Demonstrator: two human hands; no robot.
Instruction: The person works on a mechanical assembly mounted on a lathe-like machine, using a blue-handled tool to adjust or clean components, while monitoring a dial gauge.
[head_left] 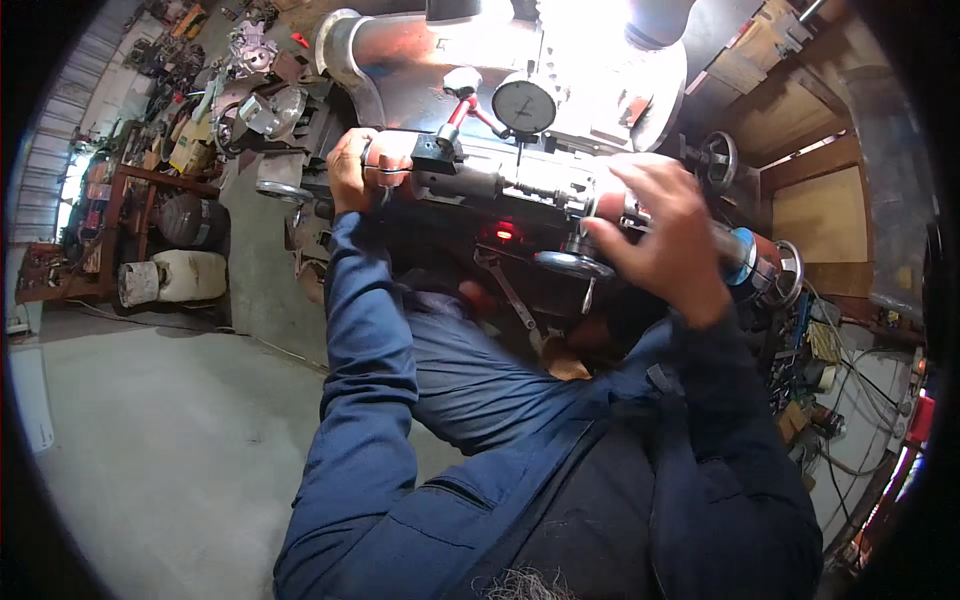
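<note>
My left hand [350,172] curls over the left end of a rounded reddish machine part [388,160], its fingertips partly hidden. My right hand [660,230], slightly blurred, is over the right part of the machine with thumb and fingers spread. Below its thumb is a small handwheel [573,264] with a crank handle. A dial indicator [524,104] stands over the machine's middle, its thin stem pointing down toward a slim shaft [535,190]. Beside the dial, a red jointed arm [460,115] rises from a dark block [437,153].
Larger handwheels stand at the machine's left [283,190] and right [790,274]. A wrench [515,298] is below the machine front, near a red light [505,232]. Cluttered shelving [110,230] and a pale gas cylinder [190,275] are at left. Cables [850,390] hang at right.
</note>
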